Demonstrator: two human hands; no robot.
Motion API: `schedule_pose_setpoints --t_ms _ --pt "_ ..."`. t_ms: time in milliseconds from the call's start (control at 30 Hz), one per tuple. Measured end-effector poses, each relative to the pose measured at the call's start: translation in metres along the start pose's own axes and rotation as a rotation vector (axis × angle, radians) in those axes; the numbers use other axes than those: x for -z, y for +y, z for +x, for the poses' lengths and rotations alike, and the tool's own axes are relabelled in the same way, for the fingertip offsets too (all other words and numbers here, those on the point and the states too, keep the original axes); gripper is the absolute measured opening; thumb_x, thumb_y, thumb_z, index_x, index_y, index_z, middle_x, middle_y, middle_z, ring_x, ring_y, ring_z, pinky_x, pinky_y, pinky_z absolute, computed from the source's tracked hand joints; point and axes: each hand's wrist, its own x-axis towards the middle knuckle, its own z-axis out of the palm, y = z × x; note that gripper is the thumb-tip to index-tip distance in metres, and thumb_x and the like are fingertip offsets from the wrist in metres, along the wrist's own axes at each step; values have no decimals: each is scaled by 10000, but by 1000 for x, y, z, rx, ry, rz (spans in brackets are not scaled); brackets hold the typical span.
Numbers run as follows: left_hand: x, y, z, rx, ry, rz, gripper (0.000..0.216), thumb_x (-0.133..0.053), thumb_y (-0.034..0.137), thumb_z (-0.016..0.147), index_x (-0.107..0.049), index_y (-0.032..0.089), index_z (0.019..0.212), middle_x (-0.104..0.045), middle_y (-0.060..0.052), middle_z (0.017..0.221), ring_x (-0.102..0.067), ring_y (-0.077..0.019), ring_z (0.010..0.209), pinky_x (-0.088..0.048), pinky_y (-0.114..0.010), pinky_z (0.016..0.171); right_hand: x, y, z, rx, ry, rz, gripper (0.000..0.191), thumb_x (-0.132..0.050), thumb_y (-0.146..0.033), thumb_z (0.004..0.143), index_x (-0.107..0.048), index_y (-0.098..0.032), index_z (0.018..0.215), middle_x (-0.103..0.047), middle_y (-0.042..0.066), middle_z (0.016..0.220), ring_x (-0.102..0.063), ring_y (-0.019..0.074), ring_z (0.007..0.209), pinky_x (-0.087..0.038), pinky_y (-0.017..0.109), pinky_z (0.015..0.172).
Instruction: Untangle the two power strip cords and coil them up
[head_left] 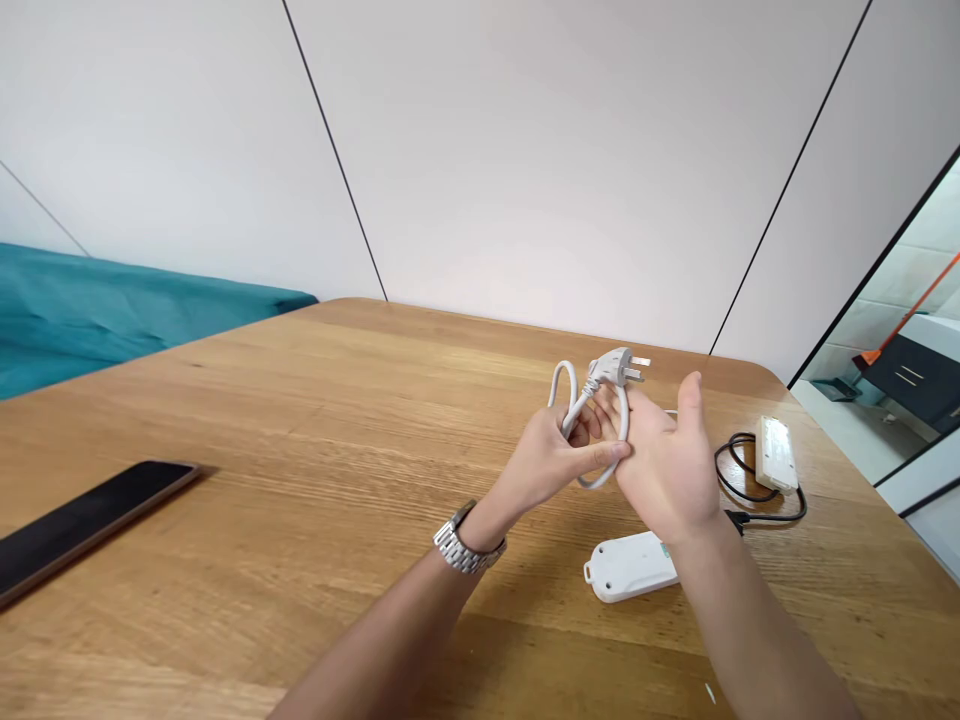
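White cable (625,415) was held in loops above the table (337,400), pinched by thumb and fingers of the left hand (551,450); the right hand (664,470) was spread open, nothing seen clasped in it. If this pinch were loosened, the loops could probably be lost. By a low right wrist, the black cord (739,518) might be snagged. Ample bare wood was offered leftwards; the far edge was bounded by the wall (547,180).

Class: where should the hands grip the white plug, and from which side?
Probably by the thick body of the white plug, from the picture's upper left: its metal prongs point right, and the left hand holds the cord below.
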Motion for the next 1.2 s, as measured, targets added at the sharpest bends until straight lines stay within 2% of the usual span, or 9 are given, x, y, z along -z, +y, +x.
schedule_pose_setpoints --t_ms 200,300,400,567,733,933,1033,1133,1200 --pt "-6 6 -8 -37 -4 48 290 -595 321 719 -409 180 547 -407 53 466 -347 -64 445 -269 -203 442 -2 12 -3 75 38 -100 959 44 -813 781 -599 -230 1191 -639 107 1057 -501 283 1200 -400 420 1019" --pt "-1 7 -6 -47 67 -44 287 -539 316 744 -412 180 525 -369 53 454 -310 -58 414 -256 -199 414 15 22 4 246 197 -290 715 -261 -774 843 -631 -243 1145 -632 92 1143 -500 277 1210 -360 431 1058" --pt "14 13 -2 -32 226 -269 287 -501 294 764 -391 187 521 -336 54 436 -275 -58 387 -232 -191 382 40 31 13 342 336 -581 548 -586 -620 796 -619 -229 1179 -596 108 1262 -491 283 1231 -332 451 1079" --pt "55 41 -1 -27 456 -645 307 -369 202 864 -352 195 558 -173 79 406 -173 -72 358 -252 -174 366 85 68 29 -47 33 -907 697 -688 -521 743 -509 -230 1351 -516 122 1399 -454 295 1299 -333 464 1082" --pt "87 64 -20 -116 496 -806 454 -150 323 999 -231 197 570 -57 87 434 -5 -71 362 -190 -172 313 111 118 36 -309 -175 -1185 682 -675 -426 795 -474 -181 1399 -425 144 1474 -350 315 1378 -249 462 1134" --pt "90 62 -27 -204 431 -920 425 -101 394 1006 -159 212 627 -82 107 411 10 -51 327 -143 -163 281 101 123 36 -193 -200 -1160 802 -600 -514 839 -261 -233 1509 -211 101 1581 -150 277 1459 -163 469 1168" --pt "86 61 -25 -274 418 -1072 408 -141 402 1006 -160 216 643 -114 118 377 -21 -36 283 -123 -151 254 96 124 37 -126 -294 -1141 733 -640 -466 824 -353 -275 1471 -240 71 1575 -135 276 1462 -154 468 1171" --pt "86 65 -28 -406 423 -1279 376 -192 369 1003 -166 221 658 -145 126 360 -93 -19 248 -122 -129 239 98 129 37 -173 -369 -1140 528 -643 -370 840 -543 -263 1347 -326 67 1542 -163 276 1456 -153 457 1175" --pt "88 71 -33 -492 427 -1414 352 -233 320 988 -156 226 658 -125 126 365 -122 -19 241 -144 -126 240 98 130 37 -200 -358 -1109 504 -645 -369 841 -561 -265 1327 -332 70 1539 -187 270 1451 -168 461 1173"
